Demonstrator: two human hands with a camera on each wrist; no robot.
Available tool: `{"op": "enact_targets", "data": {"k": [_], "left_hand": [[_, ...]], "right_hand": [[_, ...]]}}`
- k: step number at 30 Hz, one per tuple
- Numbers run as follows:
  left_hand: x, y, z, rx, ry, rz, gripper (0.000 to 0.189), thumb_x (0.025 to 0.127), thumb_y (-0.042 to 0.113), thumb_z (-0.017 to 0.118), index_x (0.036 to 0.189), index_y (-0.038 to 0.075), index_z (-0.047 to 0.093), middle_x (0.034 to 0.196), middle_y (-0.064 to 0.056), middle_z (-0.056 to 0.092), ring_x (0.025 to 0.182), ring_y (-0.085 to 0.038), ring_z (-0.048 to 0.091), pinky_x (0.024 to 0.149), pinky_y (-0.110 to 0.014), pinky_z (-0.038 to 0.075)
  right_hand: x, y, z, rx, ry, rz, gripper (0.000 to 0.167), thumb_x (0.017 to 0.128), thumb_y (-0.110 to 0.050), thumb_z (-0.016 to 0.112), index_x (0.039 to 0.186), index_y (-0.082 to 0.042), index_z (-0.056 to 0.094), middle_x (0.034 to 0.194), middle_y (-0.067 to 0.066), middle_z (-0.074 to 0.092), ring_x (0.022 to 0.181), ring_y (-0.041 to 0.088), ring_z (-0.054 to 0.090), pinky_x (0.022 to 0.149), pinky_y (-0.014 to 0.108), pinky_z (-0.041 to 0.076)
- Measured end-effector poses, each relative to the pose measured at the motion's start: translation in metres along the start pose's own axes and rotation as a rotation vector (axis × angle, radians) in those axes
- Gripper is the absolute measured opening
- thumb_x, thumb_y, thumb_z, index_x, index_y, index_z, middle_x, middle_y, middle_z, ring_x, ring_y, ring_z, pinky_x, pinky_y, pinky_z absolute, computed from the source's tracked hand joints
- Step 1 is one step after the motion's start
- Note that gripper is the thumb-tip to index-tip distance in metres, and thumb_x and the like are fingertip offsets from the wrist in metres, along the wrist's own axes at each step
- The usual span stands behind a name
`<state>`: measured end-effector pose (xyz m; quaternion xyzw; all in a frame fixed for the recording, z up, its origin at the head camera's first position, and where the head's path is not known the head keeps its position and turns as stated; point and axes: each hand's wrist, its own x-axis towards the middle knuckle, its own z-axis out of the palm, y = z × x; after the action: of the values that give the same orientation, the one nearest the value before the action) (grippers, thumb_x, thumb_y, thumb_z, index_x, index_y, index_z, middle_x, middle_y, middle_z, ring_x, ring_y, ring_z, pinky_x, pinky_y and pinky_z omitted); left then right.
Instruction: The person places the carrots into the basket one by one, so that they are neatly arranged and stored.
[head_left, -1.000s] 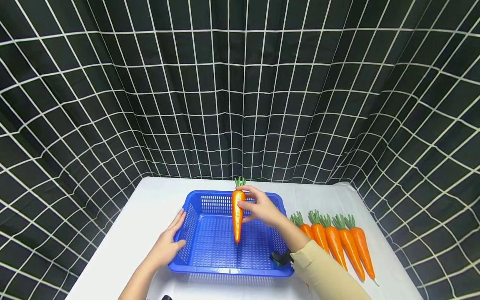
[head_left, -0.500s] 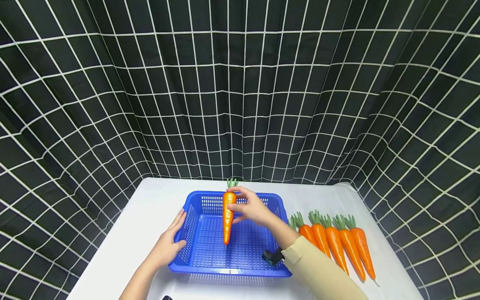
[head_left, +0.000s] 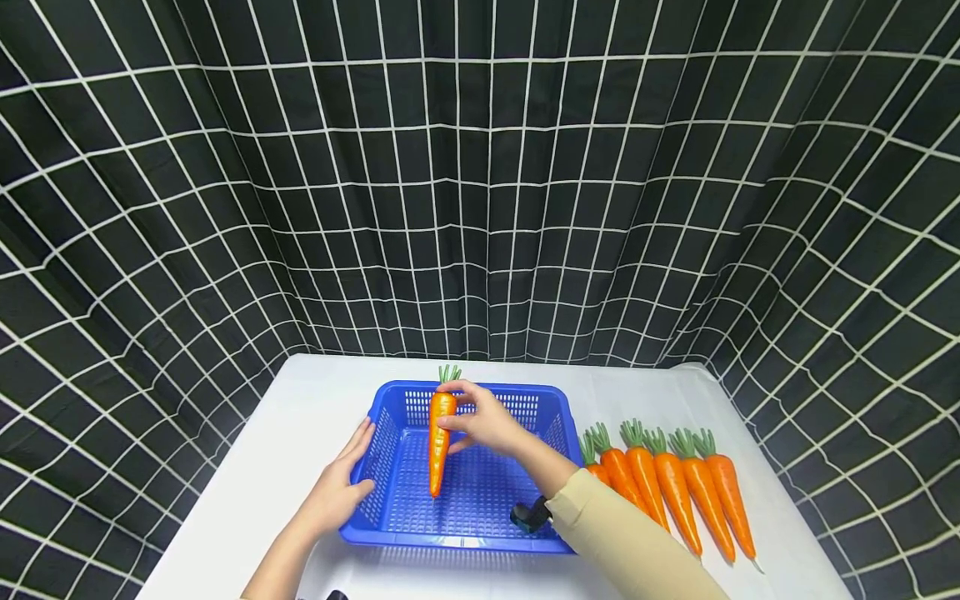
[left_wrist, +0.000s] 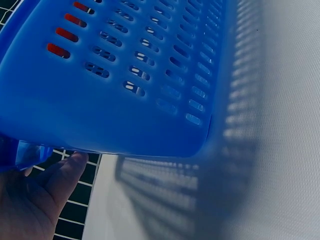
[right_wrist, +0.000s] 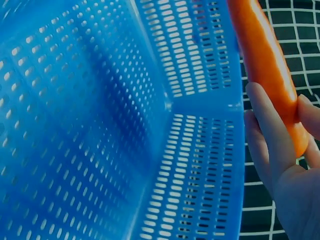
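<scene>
Orange carrot [head_left: 437, 454], held over the basket [head_left: 480, 507], seems apart from its rim [head_left: 457, 542].

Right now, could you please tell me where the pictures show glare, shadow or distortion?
Head view: bright, with shiny highlights on the held carrot, and the grid squares of the dark curtain look stretched toward the sides; left wrist view: the blue basket throws a slatted shadow on the white table; right wrist view: a pale streak of glare along the held carrot.
</scene>
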<state>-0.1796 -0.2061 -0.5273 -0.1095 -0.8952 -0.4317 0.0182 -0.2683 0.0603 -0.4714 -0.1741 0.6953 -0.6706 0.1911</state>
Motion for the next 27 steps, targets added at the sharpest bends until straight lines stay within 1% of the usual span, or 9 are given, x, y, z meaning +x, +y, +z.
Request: {"op": "enact_targets", "data": {"k": [5,10,12,16,19,23,25,27], "left_hand": [[0.0,0.001,0.0,0.003,0.003,0.004,0.087,0.082,-0.004,0.061,0.16,0.005,0.023,0.17,-0.011,0.014,0.152,-0.043,0.018,0.12,-0.062,0.018],[0.0,0.001,0.0,0.004,0.0,0.002,0.086,0.082,-0.004,0.061,0.16,0.006,0.024,0.17,-0.01,0.015,0.153,-0.043,0.018,0.12,-0.062,0.019],[0.0,0.001,0.0,0.001,-0.002,0.0,0.086,0.083,-0.004,0.061,0.16,0.006,0.025,0.17,-0.01,0.015,0.153,-0.043,0.018,0.12,-0.062,0.019],[0.001,0.001,0.002,-0.005,-0.009,-0.004,0.084,0.084,-0.004,0.061,0.16,0.007,0.025,0.17,-0.009,0.015,0.153,-0.042,0.018,0.119,-0.062,0.019],[0.001,-0.001,0.002,0.003,-0.006,-0.002,0.085,0.084,-0.004,0.061,0.16,0.008,0.026,0.17,-0.008,0.015,0.153,-0.041,0.019,0.119,-0.062,0.019],[-0.001,-0.002,0.001,0.007,-0.007,-0.021,0.085,0.084,-0.003,0.061,0.16,0.009,0.025,0.17,-0.007,0.014,0.153,-0.042,0.018,0.119,-0.063,0.019],[0.0,-0.002,0.002,0.003,-0.018,-0.029,0.085,0.085,-0.002,0.061,0.161,0.009,0.024,0.17,-0.007,0.013,0.153,-0.041,0.017,0.119,-0.063,0.019],[0.0,0.0,0.005,-0.007,-0.021,-0.022,0.086,0.085,-0.002,0.062,0.161,0.009,0.024,0.17,-0.007,0.013,0.153,-0.041,0.017,0.119,-0.063,0.019]], "right_hand": [[0.005,0.004,0.007,0.008,-0.012,-0.007,0.05,0.09,0.007,0.066,0.136,-0.002,0.052,0.126,0.028,0.05,0.091,0.034,0.071,0.067,0.057,0.061],[0.008,0.01,0.015,-0.019,-0.042,0.006,0.051,0.089,0.008,0.067,0.137,0.0,0.05,0.124,0.026,0.05,0.09,0.033,0.071,0.068,0.058,0.06],[0.009,0.013,0.018,-0.023,-0.05,0.021,0.051,0.089,0.008,0.067,0.137,0.0,0.05,0.124,0.025,0.051,0.09,0.033,0.071,0.07,0.06,0.06],[0.009,0.015,0.023,-0.046,-0.058,0.051,0.054,0.089,0.007,0.068,0.139,-0.006,0.053,0.125,0.023,0.052,0.089,0.032,0.071,0.071,0.063,0.058],[0.01,0.015,0.028,-0.069,-0.065,0.066,0.056,0.088,0.007,0.069,0.14,-0.007,0.055,0.125,0.022,0.053,0.087,0.031,0.071,0.07,0.064,0.058],[0.011,0.016,0.037,-0.064,-0.071,0.089,0.053,0.088,0.006,0.069,0.139,-0.004,0.056,0.121,0.02,0.053,0.086,0.03,0.071,0.07,0.064,0.057],[0.011,0.018,0.039,-0.066,-0.075,0.111,0.053,0.089,0.006,0.068,0.139,-0.004,0.056,0.119,0.019,0.053,0.086,0.031,0.071,0.071,0.064,0.057],[0.011,0.021,0.039,-0.073,-0.077,0.126,0.052,0.089,0.007,0.068,0.138,-0.004,0.056,0.118,0.018,0.053,0.086,0.031,0.07,0.07,0.063,0.058]]}}
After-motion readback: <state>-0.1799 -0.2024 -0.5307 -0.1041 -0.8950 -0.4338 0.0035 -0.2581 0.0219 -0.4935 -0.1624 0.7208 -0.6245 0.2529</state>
